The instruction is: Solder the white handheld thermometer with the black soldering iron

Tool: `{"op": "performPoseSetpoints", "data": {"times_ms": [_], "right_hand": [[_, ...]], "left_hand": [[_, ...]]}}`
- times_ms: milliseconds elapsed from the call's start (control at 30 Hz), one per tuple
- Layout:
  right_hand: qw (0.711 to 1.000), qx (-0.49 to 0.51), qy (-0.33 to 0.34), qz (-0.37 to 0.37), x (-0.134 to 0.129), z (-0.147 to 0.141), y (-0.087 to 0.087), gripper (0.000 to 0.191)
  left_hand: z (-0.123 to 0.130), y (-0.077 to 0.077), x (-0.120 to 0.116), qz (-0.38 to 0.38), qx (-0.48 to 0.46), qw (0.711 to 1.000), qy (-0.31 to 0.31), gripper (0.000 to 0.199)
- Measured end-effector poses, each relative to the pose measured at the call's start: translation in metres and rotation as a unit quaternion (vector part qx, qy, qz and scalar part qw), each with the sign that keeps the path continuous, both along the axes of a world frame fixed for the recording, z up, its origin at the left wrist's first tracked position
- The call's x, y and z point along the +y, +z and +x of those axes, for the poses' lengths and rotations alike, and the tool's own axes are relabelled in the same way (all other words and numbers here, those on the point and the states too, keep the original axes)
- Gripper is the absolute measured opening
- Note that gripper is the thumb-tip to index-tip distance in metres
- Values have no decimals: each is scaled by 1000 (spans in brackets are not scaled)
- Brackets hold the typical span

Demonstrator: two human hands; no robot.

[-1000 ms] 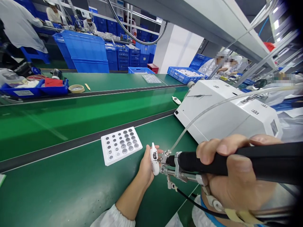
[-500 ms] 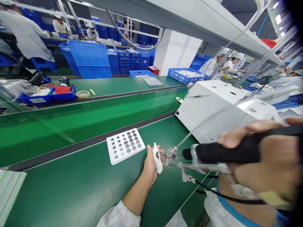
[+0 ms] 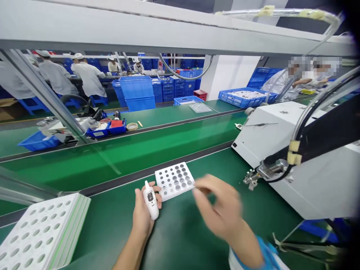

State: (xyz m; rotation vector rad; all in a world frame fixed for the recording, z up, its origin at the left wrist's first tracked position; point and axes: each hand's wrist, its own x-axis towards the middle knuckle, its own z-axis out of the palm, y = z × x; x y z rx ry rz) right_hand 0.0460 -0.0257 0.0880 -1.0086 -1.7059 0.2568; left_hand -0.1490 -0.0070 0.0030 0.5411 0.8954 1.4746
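Note:
My left hand (image 3: 142, 213) is closed around a white ear thermometer (image 3: 151, 200), its narrow tip pointing up and a small dark window facing me. Just beyond it lies a white tray (image 3: 161, 195) with rows of round silver and dark discs; the discs at its right look larger. My right hand (image 3: 221, 208) is at the tray's right edge, thumb and fingers curved towards each other. Motion blurs its fingertips, so whether they hold anything cannot be told. Further right, a metal-nozzled tool (image 3: 260, 174) with a black sleeve and tubes stands apart from both hands.
White perforated trays (image 3: 42, 228) are stacked at the left front. A large white machine housing (image 3: 261, 131) takes up the right side. Blue bins (image 3: 116, 127) and a crate of parts (image 3: 244, 98) lie across the green belt. A shelf beam (image 3: 168, 33) crosses overhead.
My right hand has let go of the black-sleeved tool and moved to the tray's right edge. The thermometer stays in my left hand. My view has turned left.

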Motion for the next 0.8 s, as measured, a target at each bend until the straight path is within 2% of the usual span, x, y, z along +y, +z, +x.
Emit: {"op": "performPoseSetpoints", "data": {"times_ms": [33,67,100,200,267,367,533,667,800], "right_hand": [[995,-79,-19,-53,19,-10,-15,9],[978,-166,-41,-119,37,-17,-30,11],[970,-191,-50,-140,53,-23,-45,11],[960,-224,-66,-157,78,-33,-81,9],[956,-237,-71,-159,80,-34,-94,8],[953,-242,-78,-162,76,-33,-98,8],[966,-209,-62,-140,74,-34,-94,7],[984,-162,1,-69,55,-53,-94,12],[989,-140,42,15,33,-77,-97,16]], "left_hand": [[-5,-3,2,-13,-3,1000,4,53],[-8,-5,4,-29,-9,1000,4,54],[-9,-8,5,-45,-14,999,0,55],[-7,-14,8,-77,-19,997,-23,56],[-5,-16,9,-87,-18,996,-29,56],[-4,-17,10,-100,-24,995,-21,56],[-4,-18,12,-103,-43,994,-12,56],[-4,-21,13,-101,-51,993,-15,57],[-4,-24,12,-112,-65,992,-6,57]]}}
